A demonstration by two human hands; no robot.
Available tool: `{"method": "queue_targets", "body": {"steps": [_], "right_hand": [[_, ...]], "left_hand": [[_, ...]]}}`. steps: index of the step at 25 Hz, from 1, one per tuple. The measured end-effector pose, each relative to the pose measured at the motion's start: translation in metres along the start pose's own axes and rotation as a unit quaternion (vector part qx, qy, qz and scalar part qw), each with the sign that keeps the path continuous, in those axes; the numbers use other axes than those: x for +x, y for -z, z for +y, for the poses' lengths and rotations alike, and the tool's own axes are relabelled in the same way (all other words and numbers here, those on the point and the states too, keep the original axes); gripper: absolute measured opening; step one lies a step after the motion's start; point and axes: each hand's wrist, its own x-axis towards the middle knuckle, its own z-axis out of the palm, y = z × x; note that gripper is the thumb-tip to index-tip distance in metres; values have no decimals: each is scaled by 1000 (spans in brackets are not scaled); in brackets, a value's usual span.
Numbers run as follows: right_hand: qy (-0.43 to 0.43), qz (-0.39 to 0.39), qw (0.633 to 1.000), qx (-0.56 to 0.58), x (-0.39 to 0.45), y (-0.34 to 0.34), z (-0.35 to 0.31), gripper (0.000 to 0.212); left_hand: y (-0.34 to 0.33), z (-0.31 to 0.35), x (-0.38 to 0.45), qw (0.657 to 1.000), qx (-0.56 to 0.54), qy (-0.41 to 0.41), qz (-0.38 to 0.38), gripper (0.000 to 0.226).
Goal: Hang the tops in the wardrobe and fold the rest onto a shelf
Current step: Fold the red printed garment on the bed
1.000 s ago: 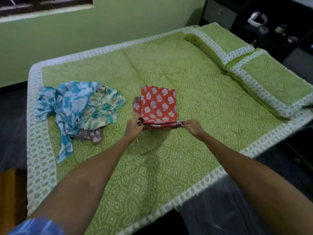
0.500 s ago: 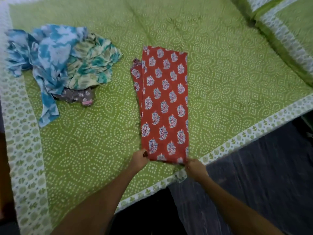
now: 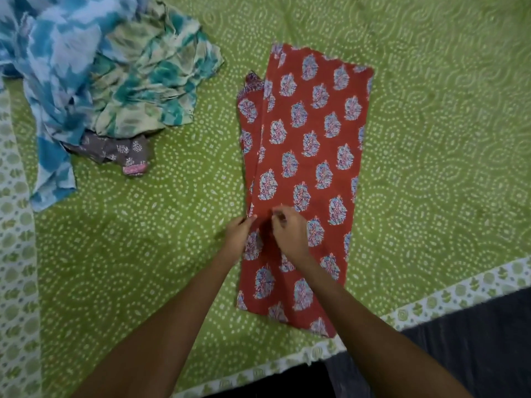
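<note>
A red printed garment (image 3: pixel 309 156) lies flat on the green bedspread (image 3: pixel 431 168), stretched out as a long strip from the middle towards the near edge. Both my hands are over its lower middle. My left hand (image 3: pixel 240 237) sits at the strip's left edge with fingers curled at the cloth. My right hand (image 3: pixel 288 235) is on top of the fabric, its fingertips bunched as if pinching it. Whether either hand really holds cloth is hard to see.
A crumpled pile lies at the upper left: a blue and white garment (image 3: pixel 54 70), a teal and cream one (image 3: pixel 155 81), and a small grey printed piece (image 3: pixel 120 152) under them. The bed's white patterned border (image 3: pixel 459 294) runs along the near edge, with dark floor (image 3: pixel 474 349) beyond.
The folded red garment was pulled out into a long strip towards the bed's near edge. Both hands then left its near end and moved up onto its lower middle.
</note>
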Motion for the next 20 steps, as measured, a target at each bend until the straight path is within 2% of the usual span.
{"method": "queue_targets", "body": {"steps": [2,4,6,8,9,10,11,13,14,15,16,17,19,20], "right_hand": [[0,17,998,57,39,-10,-12,17],[-24,44,992,113,66,-13,-16,11],[-76,42,983,159,84,-16,-10,10],[-124,14,971,203,89,-17,-4,20],[-137,-1,965,223,90,-18,-4,26],[-140,-12,968,210,94,-20,-3,33],[-126,-23,980,150,97,-20,-4,41],[-79,-54,995,17,107,-23,-4,40],[-76,-56,995,15,111,-25,-3,35],[-101,-47,990,83,115,-24,0,28],[-162,-23,966,201,117,-20,5,20],[-230,-8,919,319,116,-15,14,16],[-315,-19,819,480,111,-5,36,30],[-334,-28,796,504,108,-2,44,39]], "left_hand": [[-2,8,25,997,-75,18,13,43],[-3,17,29,997,-81,5,4,27],[-4,24,25,997,-23,-69,9,6],[-4,26,21,983,63,-171,9,15],[-6,28,19,977,88,-197,-4,18],[-9,28,18,973,99,-208,-22,19],[-13,27,18,968,117,-217,-42,16],[-22,25,16,954,156,-249,-60,9],[-26,22,17,950,158,-263,-48,8],[-29,21,16,953,147,-263,-18,8],[-30,19,16,962,120,-245,31,13],[-29,22,16,972,87,-208,73,18],[-26,29,23,990,49,-108,81,26],[-24,29,31,993,65,-76,56,26]]}}
